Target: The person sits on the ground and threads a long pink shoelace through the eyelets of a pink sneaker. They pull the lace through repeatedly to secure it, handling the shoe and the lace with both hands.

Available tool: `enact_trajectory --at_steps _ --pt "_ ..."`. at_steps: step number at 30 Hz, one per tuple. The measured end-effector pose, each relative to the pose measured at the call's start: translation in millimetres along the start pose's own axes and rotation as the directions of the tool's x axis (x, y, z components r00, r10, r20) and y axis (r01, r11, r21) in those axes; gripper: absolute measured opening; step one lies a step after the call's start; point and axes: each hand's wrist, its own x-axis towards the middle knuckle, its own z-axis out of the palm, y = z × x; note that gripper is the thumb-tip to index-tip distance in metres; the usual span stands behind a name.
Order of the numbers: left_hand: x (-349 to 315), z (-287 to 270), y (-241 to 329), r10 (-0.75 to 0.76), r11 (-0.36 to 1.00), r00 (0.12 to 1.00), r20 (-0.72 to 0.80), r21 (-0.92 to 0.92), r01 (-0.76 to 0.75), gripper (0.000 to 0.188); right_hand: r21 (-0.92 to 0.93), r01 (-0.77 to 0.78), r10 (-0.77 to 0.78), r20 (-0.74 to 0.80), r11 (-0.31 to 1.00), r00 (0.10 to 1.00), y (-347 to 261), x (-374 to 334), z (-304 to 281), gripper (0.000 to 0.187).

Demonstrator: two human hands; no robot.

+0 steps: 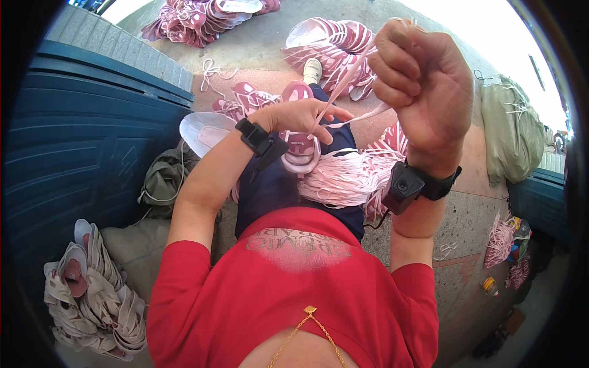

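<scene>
A pink shoe upper (299, 149) rests over my lap, its tongue toward me. My left hand (293, 118) lies across it, thumb and fingers around a pink shoelace (341, 84) where the strands meet the upper. Raised at the upper right, my right hand (417, 80) has its fingers curled in, gripping the same lace. One strand slants taut between the hands; another runs lower, below the right fist. Beside the upper, on my thigh, lies a thick bundle of pale pink laces (337, 178). A white sole-like piece (205, 132) shows left of my wrist.
Stacks of pink uppers (346, 52) lie on the floor ahead, with another pile (193, 21) farther left. Off-white uppers (92, 288) are heaped at lower left. A blue panelled door (92, 122) stands left; a full greenish sack (512, 132) stands right.
</scene>
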Motion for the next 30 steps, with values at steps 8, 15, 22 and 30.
enact_trajectory --at_steps 8,15,22,30 --pt "-13.0 -61.1 -54.1 -0.101 0.757 0.844 -0.526 -0.591 -0.278 0.021 -0.385 0.21 -0.347 -0.328 0.899 0.879 -5.1 18.8 -69.3 0.02" --pt "-138.7 -200.9 -91.6 -0.519 0.483 0.493 -0.699 -0.715 -0.505 0.02 -0.322 -0.005 -0.18 -0.542 0.947 0.821 30.0 -48.6 -277.7 0.022" --pt "-115.4 -78.3 -95.3 -0.665 0.597 0.652 -0.365 -0.784 0.17 0.01 -0.819 -0.319 0.052 -0.336 0.478 0.94 184.1 -67.3 -201.2 0.015" --pt "-79.6 -1.3 -119.9 -0.557 0.74 0.773 -0.304 -0.604 0.295 0.024 -0.935 -0.09 -0.078 -0.067 -0.343 0.995 233.5 -54.6 -205.8 0.013"
